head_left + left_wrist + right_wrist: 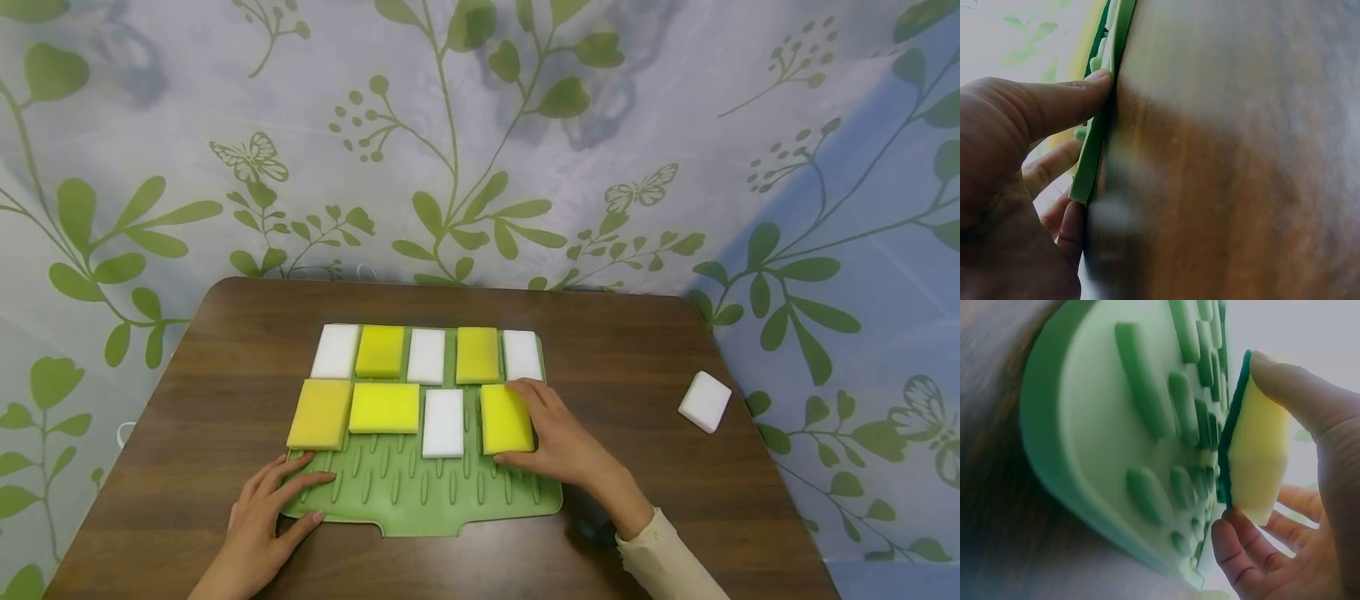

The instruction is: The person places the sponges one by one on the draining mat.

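My right hand [558, 433] grips a yellow sponge [507, 419] by its edges, at the right end of the lower row on a green ribbed mat [420, 518]. In the right wrist view this sponge [1259, 447] shows a dark green scouring layer facing the mat, with thumb and fingers at opposite edges. My left hand [262, 521] rests at the mat's lower left corner, fingers spread and thumb touching the rim. The left wrist view shows the thumb against the mat's edge [1092, 156]. Left of the held sponge lie a white block [443, 423] and a yellow sponge [385, 408].
Along the mat's back edge, white blocks [426, 356] alternate with yellow sponges [380, 351]. Another yellow sponge [319, 414] overlaps the mat's left edge. One white block [705, 402] lies apart on the brown table [622, 350], near its right edge. A leaf-patterned curtain [480, 150] hangs behind.
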The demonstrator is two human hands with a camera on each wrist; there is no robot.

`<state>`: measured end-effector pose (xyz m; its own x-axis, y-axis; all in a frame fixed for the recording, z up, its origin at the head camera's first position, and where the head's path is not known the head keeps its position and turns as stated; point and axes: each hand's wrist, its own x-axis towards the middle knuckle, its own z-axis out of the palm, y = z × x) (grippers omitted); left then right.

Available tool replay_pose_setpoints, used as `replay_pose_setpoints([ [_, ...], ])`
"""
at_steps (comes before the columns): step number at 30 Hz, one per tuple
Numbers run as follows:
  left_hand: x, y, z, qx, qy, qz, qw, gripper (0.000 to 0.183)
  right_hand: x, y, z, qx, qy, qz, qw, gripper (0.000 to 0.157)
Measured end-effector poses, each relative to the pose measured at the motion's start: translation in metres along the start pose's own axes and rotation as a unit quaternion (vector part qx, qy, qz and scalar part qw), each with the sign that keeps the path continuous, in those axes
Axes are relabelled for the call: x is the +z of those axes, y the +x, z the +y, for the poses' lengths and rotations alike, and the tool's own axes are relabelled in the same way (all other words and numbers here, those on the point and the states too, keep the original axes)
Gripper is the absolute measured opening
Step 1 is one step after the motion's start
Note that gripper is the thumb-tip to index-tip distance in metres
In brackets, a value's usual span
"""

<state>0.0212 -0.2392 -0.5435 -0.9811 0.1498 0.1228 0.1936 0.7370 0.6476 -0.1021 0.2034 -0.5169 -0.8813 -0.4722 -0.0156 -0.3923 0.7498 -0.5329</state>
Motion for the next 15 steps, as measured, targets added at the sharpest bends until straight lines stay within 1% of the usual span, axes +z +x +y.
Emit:
replay_pose_setpoints([
  [6, -0.001, 0.000, 0.001, -0.005, -0.001, 0.001, 1.0000, 0.053, 0.008, 0.006, -0.007, 0.005, -0.004, 0.003, 1.000, 0.111],
  [15, -0.001, 0.001, 0.002, -0.010, -0.001, -0.002, 1.0000, 0.054, 0.015, 0.012, -0.016, 0.006, -0.022, 0.007, 1.000, 0.112],
])
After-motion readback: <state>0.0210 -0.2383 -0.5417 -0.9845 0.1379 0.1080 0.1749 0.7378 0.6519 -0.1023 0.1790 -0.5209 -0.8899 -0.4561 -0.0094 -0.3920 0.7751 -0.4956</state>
